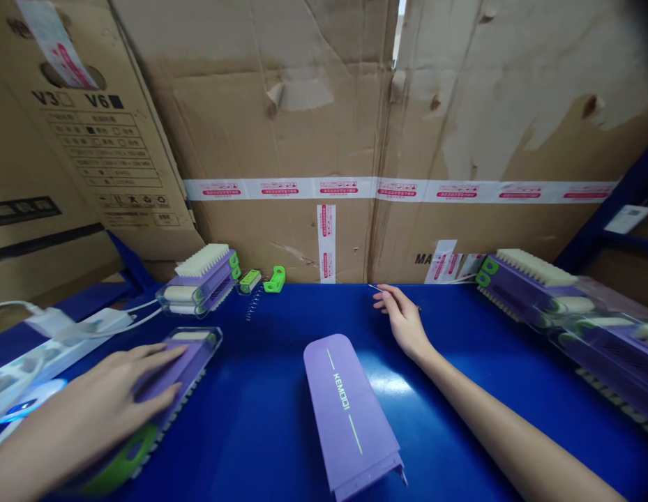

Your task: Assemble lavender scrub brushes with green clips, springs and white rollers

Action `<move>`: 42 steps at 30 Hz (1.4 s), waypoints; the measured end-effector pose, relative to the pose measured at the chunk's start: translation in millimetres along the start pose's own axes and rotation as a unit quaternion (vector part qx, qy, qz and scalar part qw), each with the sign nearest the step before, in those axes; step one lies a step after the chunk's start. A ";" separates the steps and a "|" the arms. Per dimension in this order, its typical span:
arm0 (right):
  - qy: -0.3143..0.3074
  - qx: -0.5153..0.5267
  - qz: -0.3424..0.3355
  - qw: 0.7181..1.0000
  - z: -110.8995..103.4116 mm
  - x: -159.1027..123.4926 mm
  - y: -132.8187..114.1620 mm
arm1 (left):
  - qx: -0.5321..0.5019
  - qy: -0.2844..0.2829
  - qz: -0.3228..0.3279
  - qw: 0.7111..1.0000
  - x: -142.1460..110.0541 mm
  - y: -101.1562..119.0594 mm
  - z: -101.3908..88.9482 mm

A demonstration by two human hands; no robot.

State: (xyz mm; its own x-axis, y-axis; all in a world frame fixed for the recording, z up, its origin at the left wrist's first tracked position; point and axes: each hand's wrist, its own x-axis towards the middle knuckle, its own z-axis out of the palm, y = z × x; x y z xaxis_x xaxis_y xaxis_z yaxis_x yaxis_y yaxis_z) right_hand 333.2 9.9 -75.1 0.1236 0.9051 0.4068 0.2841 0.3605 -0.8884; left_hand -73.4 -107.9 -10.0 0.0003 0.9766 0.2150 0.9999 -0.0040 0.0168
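Observation:
My left hand [127, 390] lies over a purple brush device [190, 352], its thumb along one side and its fingers across the top. The device has a clear end cover, a bright green part at the near end and bristles along its lower edge. At the back of the table, my right hand [400, 317] pinches a thin metal pin [374, 287] between thumb and forefinger. Between my hands lies a purple cover [347, 411] marked KEMOQI, with a small piece sticking out at its near corner.
Another purple brush device [203, 282] stands at back left, beside a small green-and-clear part [250, 281], a green bracket [275, 279] and a coil spring [254, 305]. More brush devices [538, 286] line the right side. A power strip [20, 376] with cables is at left; cardboard [282, 139] walls the back.

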 end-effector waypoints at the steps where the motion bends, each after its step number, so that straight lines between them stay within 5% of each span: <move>1: 0.002 -0.001 -0.001 1.000 0.1 -0.1 -0.2 | 0.003 -0.011 -0.005 1.000 3.3 -7.6 -2.0; 5: 0.007 -0.005 -0.002 1.000 0.3 -1.1 -1.4 | 0.023 -0.046 -0.027 0.998 20.0 -20.0 -8.6; 14: 0.001 -0.010 -0.002 1.000 0.3 -1.5 -1.8 | 0.023 -0.018 -0.032 0.999 28.9 -36.3 0.5; 24: -0.005 -0.012 0.003 1.000 -0.1 -1.7 -3.2 | 0.047 -0.041 -0.026 0.998 36.2 -15.7 -10.5; 29: 0.001 -0.017 0.007 1.000 0.5 -1.9 -5.8 | 0.027 0.072 0.031 0.997 29.3 29.3 -10.8; 32: 0.004 -0.013 0.005 1.000 1.0 -1.8 -5.4 | -0.042 0.068 0.231 0.970 14.5 80.5 -13.6; 36: 0.017 0.008 0.013 1.000 0.5 0.6 -0.8 | -0.075 0.025 0.446 0.892 11.8 145.1 -4.0; 42: 0.049 0.121 0.090 0.987 -4.2 8.7 6.2 | -0.045 0.101 0.358 0.927 74.6 188.0 37.4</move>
State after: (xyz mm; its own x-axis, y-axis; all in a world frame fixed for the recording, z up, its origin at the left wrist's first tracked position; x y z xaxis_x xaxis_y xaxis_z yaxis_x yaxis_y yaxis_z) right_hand 340.0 19.0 -76.2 0.2454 0.9380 0.2450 0.0147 0.2491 -0.9684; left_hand 115.2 -27.7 -27.3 0.6507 0.6575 0.3799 0.7397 -0.6619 -0.1216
